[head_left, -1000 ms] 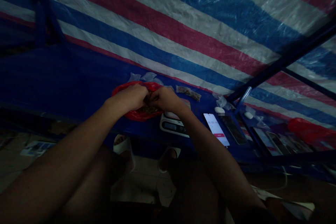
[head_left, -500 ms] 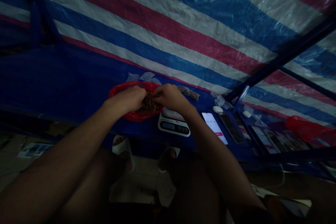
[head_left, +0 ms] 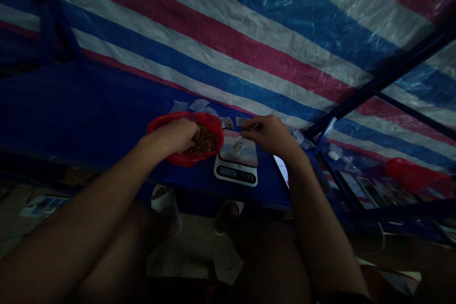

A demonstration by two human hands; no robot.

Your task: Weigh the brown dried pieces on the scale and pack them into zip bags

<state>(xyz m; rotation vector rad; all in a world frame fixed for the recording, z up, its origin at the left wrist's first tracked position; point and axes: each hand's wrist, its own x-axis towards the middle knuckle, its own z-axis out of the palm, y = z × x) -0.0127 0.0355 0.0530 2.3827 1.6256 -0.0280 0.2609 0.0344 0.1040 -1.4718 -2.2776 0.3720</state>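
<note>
My left hand (head_left: pixel 178 135) rests in a red plastic bag (head_left: pixel 162 126) of small brown pieces (head_left: pixel 204 142), fingers curled into the pile. To its right stands a small white digital scale (head_left: pixel 235 164) with something small on its platform. My right hand (head_left: pixel 272 135) hovers just beyond the scale's far right corner, fingers pinched together on something I cannot make out. All of this sits on a low blue surface (head_left: pixel 107 118).
Clear small plastic bags (head_left: pixel 194 104) lie behind the red bag. A phone (head_left: pixel 283 171) shows beside my right wrist, more phones (head_left: pixel 356 180) and a red bag (head_left: pixel 416 175) lie further right. A striped tarp (head_left: pixel 249 33) forms the back. My feet in white slippers (head_left: pixel 166 199) are below.
My right hand left the red bag and moved right, past the scale. The left hand stayed in the bag. The scale's platform is now uncovered.
</note>
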